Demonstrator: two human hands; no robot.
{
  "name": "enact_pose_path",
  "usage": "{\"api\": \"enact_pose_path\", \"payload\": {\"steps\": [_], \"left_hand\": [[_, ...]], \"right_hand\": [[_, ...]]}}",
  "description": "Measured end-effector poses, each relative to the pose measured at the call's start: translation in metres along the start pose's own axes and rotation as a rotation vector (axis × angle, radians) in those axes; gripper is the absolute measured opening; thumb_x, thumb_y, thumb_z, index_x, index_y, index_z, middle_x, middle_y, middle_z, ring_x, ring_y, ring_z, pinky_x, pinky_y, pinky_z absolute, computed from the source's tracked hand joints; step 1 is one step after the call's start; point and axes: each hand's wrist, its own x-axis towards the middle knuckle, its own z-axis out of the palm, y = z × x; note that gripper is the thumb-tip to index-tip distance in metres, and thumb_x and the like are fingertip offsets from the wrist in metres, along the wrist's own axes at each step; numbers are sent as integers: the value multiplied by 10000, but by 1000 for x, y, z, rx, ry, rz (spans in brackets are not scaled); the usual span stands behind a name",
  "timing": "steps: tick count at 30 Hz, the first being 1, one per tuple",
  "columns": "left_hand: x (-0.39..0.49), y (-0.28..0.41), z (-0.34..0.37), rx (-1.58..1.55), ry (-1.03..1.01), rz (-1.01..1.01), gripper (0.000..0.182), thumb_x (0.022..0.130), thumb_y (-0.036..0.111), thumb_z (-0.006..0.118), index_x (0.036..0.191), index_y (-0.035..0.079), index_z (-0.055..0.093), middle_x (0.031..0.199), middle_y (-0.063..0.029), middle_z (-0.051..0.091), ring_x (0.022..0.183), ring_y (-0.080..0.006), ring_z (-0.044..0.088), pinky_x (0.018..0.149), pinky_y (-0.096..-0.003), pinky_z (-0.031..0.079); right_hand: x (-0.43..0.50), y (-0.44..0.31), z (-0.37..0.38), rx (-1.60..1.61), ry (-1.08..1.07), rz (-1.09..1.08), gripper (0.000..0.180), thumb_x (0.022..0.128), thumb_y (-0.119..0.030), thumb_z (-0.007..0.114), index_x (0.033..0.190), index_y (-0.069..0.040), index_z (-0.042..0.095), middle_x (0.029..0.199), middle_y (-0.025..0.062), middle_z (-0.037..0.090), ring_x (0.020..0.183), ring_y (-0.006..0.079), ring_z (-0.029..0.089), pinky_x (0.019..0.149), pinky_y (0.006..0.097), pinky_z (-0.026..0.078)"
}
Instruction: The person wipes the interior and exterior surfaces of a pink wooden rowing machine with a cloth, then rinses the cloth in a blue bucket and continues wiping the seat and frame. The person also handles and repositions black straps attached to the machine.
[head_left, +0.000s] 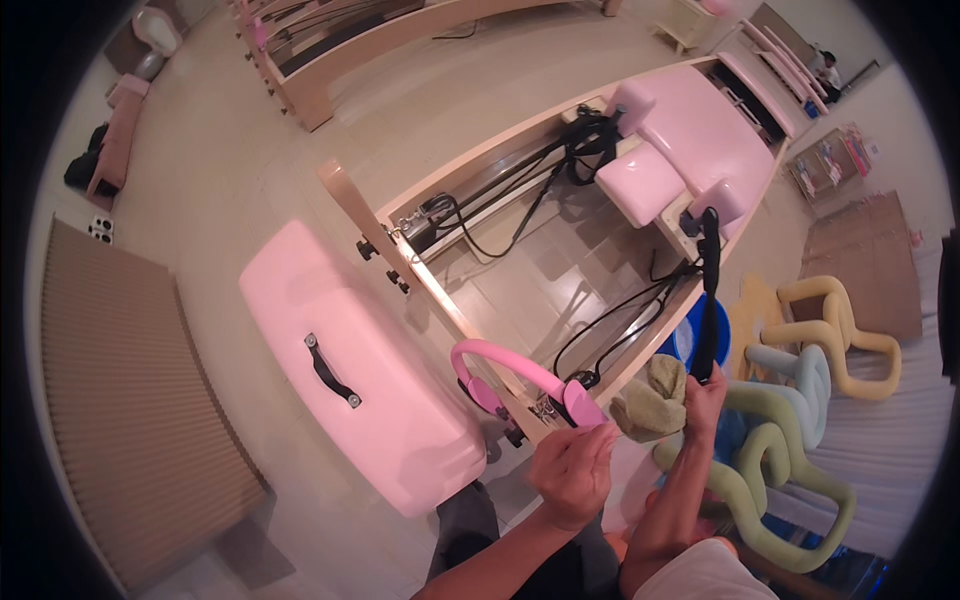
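Note:
My right hand (706, 401) grips the lower end of a black strap (710, 300). The strap runs taut up to the near shoulder rest (720, 201) of a pink Pilates reformer (709, 127). An olive-beige cloth (651, 399) hangs against that hand; whether the hand holds it too, I cannot tell. My left hand (571, 476) has its fingers drawn together, back of the hand towards me. Its fingertips are right by the pad of a pink Pilates ring (510, 356), which rests at the corner of the reformer's wooden frame (442, 296). Anything inside those fingers is hidden.
A pink padded box (352, 360) with a black handle stands at the foot end. Black ropes (517, 232) lie along the frame. Beside it are a blue bucket (712, 330) and green foam-like tubular shapes (780, 457). A person (829, 75) is far off.

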Motion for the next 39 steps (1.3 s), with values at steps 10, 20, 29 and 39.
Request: {"api": "enact_pose_path", "payload": {"steps": [10, 20, 29, 39], "left_hand": [[-1, -5, -3, -86, -15, 32, 166, 798, 100, 579, 955, 46, 581, 744, -4, 639, 660, -195, 569, 632, -309, 446], [-14, 0, -18, -19, -127, -121, 118, 831, 23, 444, 936, -1, 493, 664, -86, 588, 616, -245, 532, 705, -370, 452], [8, 21, -20, 272, -450, 3, 191, 894, 63, 377, 1066, 33, 456, 671, -107, 546, 558, -195, 495, 742, -410, 445], [18, 24, -12, 423, -518, 2, 128, 860, 25, 392, 961, 33, 470, 542, -86, 489, 460, -226, 457, 632, -417, 456]], "right_hand": [[-85, 17, 13, -117, 55, 74, 231, 650, 44, 478, 871, -8, 521, 663, -31, 466, 499, 33, 383, 438, 181, 299], [-31, 40, -9, 71, 71, 51, 229, 605, 84, 417, 815, 29, 488, 754, 3, 379, 625, 73, 380, 512, 185, 306], [98, 61, -29, -66, 75, 44, 349, 685, 54, 464, 1031, 14, 483, 738, -16, 452, 577, 46, 405, 466, 195, 322], [203, 59, -10, -82, 146, 45, 220, 616, 75, 453, 820, 9, 503, 718, 7, 414, 600, 82, 394, 489, 200, 316]]}}
